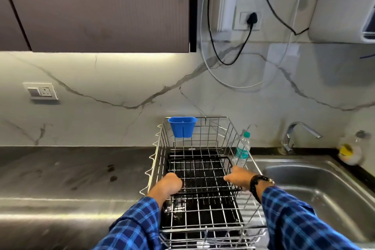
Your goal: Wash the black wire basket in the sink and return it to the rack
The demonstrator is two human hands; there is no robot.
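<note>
The black wire basket [200, 170] sits inside the steel dish rack [221, 128] on the dark counter, left of the sink [316, 186]. My left hand [170, 185] grips the basket's left rim with curled fingers. At the basket's right rim, near its handle, my right hand [238, 177] holds on with the fingers wrapped over the wire. Both hands reach down into the rack from the front. The basket looks level and low in the rack.
A blue plastic cup [182, 127] hangs on the rack's back rim. A water bottle [242, 149] stands just right of the rack. A tap [294, 134] and a sponge holder [349, 151] sit behind the sink. Cables hang on the wall above.
</note>
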